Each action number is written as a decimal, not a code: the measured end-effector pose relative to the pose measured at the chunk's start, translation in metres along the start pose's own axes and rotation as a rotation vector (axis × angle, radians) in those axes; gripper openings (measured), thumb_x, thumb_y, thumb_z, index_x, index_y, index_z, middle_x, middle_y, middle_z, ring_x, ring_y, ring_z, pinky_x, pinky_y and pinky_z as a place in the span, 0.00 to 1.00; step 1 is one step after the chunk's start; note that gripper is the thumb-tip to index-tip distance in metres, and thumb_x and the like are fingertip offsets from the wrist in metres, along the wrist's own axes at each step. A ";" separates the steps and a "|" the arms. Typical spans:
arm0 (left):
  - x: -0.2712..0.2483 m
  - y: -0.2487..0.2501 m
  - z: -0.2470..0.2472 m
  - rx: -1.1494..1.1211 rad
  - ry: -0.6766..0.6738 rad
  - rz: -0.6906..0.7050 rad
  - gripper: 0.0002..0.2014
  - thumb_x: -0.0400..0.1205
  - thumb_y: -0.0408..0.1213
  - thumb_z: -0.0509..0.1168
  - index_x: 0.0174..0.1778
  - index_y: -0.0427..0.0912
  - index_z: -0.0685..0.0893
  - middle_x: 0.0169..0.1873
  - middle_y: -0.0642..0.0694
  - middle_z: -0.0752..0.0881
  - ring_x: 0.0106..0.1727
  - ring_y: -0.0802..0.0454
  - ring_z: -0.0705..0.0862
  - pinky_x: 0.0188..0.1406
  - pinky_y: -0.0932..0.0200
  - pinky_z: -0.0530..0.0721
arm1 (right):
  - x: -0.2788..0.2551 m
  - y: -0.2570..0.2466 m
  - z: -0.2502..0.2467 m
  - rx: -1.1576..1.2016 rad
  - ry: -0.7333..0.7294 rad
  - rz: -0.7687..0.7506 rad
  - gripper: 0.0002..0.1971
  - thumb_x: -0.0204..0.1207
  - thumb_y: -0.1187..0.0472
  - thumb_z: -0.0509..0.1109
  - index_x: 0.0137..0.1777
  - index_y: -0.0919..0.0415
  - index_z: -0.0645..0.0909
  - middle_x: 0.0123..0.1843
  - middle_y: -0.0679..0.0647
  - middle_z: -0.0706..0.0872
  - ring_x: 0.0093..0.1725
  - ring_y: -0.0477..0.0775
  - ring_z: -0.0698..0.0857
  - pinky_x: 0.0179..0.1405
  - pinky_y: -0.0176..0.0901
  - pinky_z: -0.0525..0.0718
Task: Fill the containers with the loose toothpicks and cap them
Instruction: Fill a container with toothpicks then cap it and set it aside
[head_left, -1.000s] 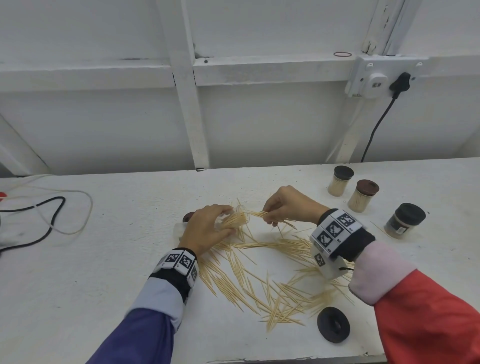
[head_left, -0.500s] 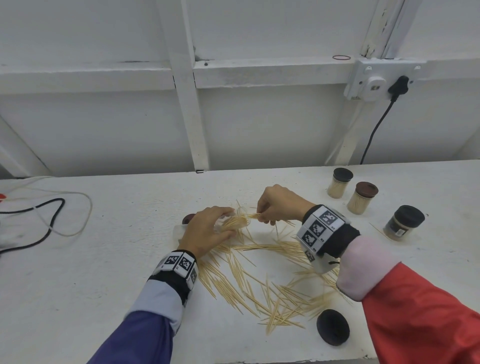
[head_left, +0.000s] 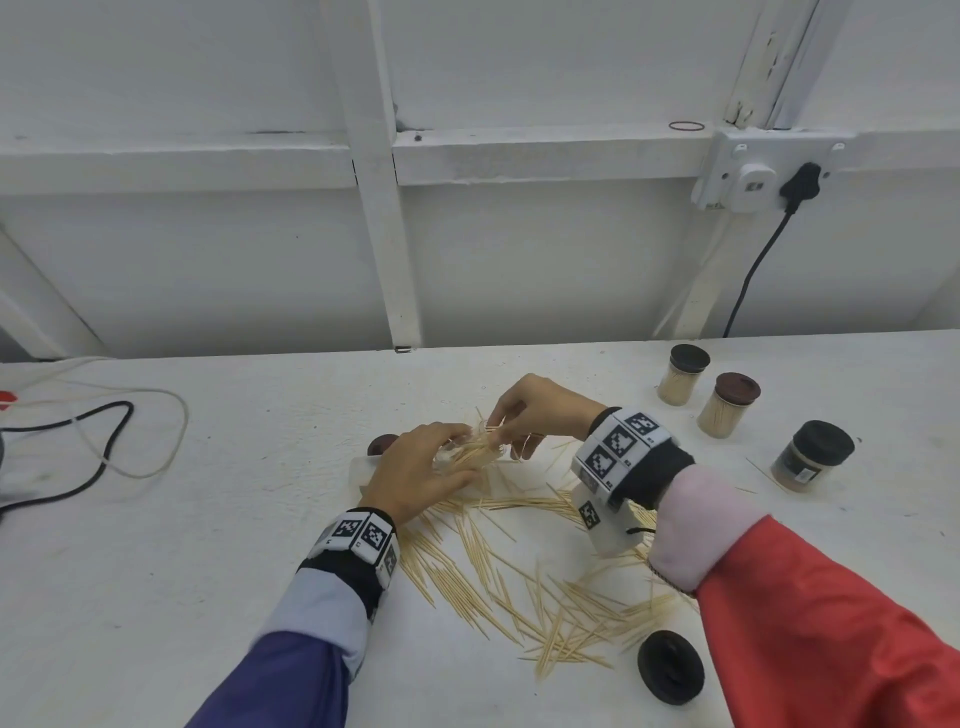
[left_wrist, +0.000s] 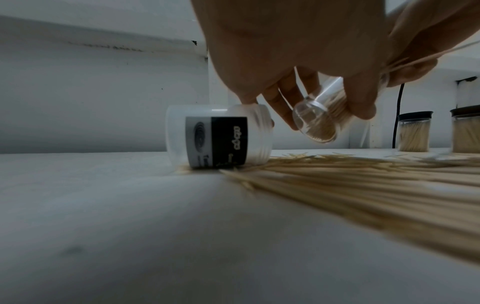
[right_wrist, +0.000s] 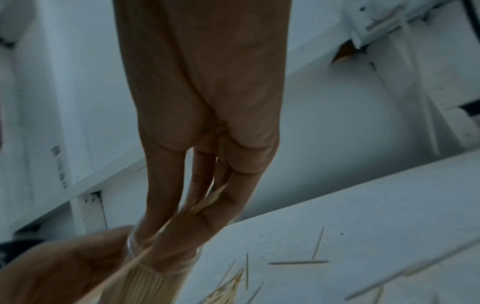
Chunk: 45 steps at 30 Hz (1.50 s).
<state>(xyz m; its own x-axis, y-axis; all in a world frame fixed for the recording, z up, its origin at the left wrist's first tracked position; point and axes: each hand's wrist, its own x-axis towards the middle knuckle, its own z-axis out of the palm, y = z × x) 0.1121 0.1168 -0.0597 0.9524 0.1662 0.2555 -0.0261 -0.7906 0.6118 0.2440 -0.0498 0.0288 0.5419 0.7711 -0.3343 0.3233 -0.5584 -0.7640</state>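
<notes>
Toothpicks going into a tilted clear jar

The left hand is gripping the small clear jar tilted just above the white table, while the right hand is pinching a few toothpicks at its mouth; loose toothpicks are lying scattered below, near a black cap.

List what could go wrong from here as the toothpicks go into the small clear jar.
1. The left hand holds the clear jar tilted off the table, nearly full; toothpicks may slide back out.
2. The right hand pinches a splayed bunch at the mouth; stray ends could miss and fall onto the loose toothpicks.
3. The empty labelled container lies on its side against the left fingers; a nudge might roll it.
</notes>
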 end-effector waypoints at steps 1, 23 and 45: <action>0.000 0.000 0.000 -0.001 0.000 -0.007 0.28 0.73 0.47 0.78 0.69 0.47 0.81 0.56 0.57 0.84 0.56 0.61 0.79 0.59 0.63 0.76 | -0.001 0.001 -0.001 0.047 -0.020 0.019 0.12 0.72 0.70 0.78 0.55 0.72 0.85 0.45 0.71 0.90 0.37 0.59 0.89 0.36 0.41 0.88; -0.001 0.007 -0.003 -0.047 -0.015 -0.091 0.26 0.75 0.52 0.75 0.67 0.50 0.80 0.54 0.59 0.83 0.55 0.60 0.81 0.54 0.63 0.79 | 0.003 -0.005 0.008 0.100 0.252 -0.148 0.09 0.67 0.76 0.78 0.47 0.70 0.89 0.44 0.63 0.91 0.35 0.50 0.88 0.31 0.30 0.84; 0.000 0.007 -0.006 0.000 0.213 -0.222 0.26 0.78 0.56 0.71 0.67 0.48 0.78 0.59 0.55 0.85 0.54 0.60 0.83 0.53 0.59 0.81 | 0.043 0.054 0.001 -0.477 0.134 0.117 0.23 0.83 0.60 0.65 0.78 0.64 0.70 0.78 0.61 0.71 0.77 0.59 0.71 0.74 0.49 0.68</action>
<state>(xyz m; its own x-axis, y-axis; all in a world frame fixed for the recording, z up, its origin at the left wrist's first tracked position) 0.1103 0.1151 -0.0513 0.8495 0.4550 0.2670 0.1756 -0.7211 0.6703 0.2839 -0.0464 -0.0273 0.6801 0.6666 -0.3052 0.5557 -0.7403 -0.3784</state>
